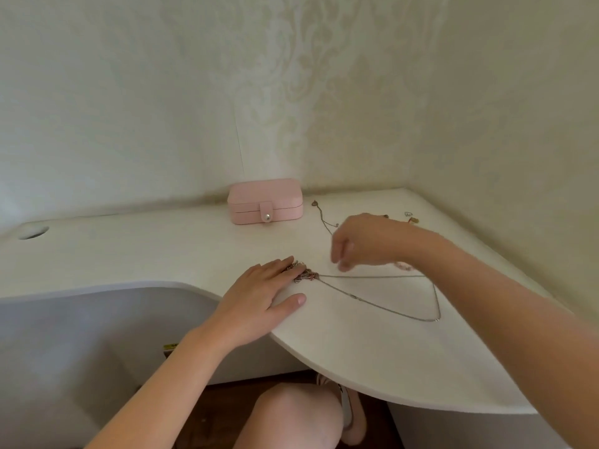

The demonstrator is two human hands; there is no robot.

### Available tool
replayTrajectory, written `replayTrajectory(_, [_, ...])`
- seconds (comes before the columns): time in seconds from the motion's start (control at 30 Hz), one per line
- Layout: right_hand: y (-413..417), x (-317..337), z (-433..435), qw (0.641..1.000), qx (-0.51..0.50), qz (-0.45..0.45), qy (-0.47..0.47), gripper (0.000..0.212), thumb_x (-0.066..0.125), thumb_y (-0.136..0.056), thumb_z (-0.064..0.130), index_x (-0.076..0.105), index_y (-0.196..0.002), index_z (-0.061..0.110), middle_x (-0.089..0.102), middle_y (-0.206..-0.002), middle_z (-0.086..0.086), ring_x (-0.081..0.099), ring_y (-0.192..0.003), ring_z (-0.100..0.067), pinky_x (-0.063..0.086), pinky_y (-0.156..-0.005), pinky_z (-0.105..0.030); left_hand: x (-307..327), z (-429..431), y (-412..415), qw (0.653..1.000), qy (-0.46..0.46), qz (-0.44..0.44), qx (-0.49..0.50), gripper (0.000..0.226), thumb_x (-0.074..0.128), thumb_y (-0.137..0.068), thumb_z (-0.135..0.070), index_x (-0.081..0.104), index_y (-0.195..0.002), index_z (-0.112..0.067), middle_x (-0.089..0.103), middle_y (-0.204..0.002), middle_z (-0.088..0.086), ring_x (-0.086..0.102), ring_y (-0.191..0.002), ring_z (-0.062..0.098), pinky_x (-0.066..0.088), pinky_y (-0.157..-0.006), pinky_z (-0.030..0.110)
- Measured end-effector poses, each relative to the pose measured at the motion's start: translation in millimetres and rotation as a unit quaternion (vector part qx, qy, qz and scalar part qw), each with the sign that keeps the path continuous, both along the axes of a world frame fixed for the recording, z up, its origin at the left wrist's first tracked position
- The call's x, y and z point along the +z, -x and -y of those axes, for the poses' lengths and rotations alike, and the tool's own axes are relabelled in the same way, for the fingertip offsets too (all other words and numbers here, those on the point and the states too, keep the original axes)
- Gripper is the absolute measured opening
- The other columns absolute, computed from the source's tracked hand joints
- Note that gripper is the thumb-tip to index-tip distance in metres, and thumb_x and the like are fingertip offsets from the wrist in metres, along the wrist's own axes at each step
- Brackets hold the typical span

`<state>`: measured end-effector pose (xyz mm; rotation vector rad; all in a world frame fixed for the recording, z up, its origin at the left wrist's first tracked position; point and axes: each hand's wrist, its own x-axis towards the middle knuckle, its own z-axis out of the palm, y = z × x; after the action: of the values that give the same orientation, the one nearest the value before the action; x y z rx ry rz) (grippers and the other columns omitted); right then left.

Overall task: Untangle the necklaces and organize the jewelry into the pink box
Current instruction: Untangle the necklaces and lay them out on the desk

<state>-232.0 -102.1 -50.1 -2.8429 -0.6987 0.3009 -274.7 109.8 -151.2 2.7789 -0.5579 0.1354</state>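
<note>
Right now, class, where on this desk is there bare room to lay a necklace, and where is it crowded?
Bare: the desk from the cable hole to the pink box, and the near rounded edge below the silver chain. Crowded: the tangle under the left hand, and small pieces behind the right hand.

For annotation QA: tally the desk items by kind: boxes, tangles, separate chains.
pink box: 1
tangled clump: 1
traceable chains: 2, long silver chain, thin chain
Total: 4; small pieces at the back too small to count.
</note>
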Motion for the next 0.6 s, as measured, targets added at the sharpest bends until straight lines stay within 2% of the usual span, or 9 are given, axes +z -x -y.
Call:
replayTrajectory(0.07, [-11.6,-12.1,-17.4,0.997,0.003,-0.018,-0.079,0.014,0.073,-0.080,0.028,0.070,-0.088,0.017,0.062,-0.071,0.009,0.058,-0.067,-0.008,0.040,-0.058,-0.020,-0.6,0.4,-1.1,1.000,-0.003,0.008,0.001,0.077,0.013,-0.077,-0.076,0.021,-0.146,-0.042,0.014,-0.155,-0.019,0.011,-0.144,0.004,0.002,-0.112,0.020])
replayTrajectory(0.2, [-28.0,-39.1,-27.1,0.992,0.020,-0.034,-0.121,0.027,0.077,-0.073,0.040,0.069,-0.087,0.018,0.063,-0.078,0.009,0.055,-0.074,-0.006,0.041,-0.064,-0.019,-0.7,0.6,-1.8,1.000,-0.007,0.020,0.009,0.079,0.008,-0.075,-0.073,0.020,-0.146,-0.041,0.014,-0.155,-0.021,0.010,-0.142,-0.001,0.001,-0.110,0.017])
replayTrajectory(0.33, [-35.7,-52.4,-18.0,0.980,0.041,-0.063,-0.185,0.017,0.077,-0.074,0.035,0.068,-0.082,0.024,0.059,-0.070,0.014,0.051,-0.063,0.003,0.039,-0.061,-0.014,0.0,0.2,-5.2,1.000,0.009,0.021,0.016,0.076,0.010,-0.075,-0.073,0.023,-0.145,-0.045,0.016,-0.153,-0.024,0.011,-0.140,-0.003,0.001,-0.105,0.011])
replayTrajectory(0.5, [-41.9,-62.7,-12.5,0.969,0.046,-0.086,-0.229,0.010,0.074,-0.080,0.027,0.067,-0.082,0.019,0.055,-0.064,0.014,0.047,-0.055,0.004,0.037,-0.056,-0.009,-2.5,1.9,-5.1,0.999,0.023,0.029,0.029,0.074,0.013,-0.075,-0.072,0.030,-0.142,-0.045,0.021,-0.150,-0.026,0.016,-0.137,-0.004,0.007,-0.103,0.010])
replayTrajectory(0.6, [-44.0,-68.7,-9.1,0.949,0.048,-0.105,-0.295,0.008,0.071,-0.083,0.024,0.066,-0.082,0.018,0.055,-0.063,0.014,0.045,-0.053,0.004,0.035,-0.055,-0.008,-4.2,3.1,-6.1,0.995,0.067,0.037,0.057,0.062,0.030,-0.081,-0.068,0.043,-0.135,-0.040,0.035,-0.144,-0.023,0.028,-0.132,-0.001,0.019,-0.102,0.013])
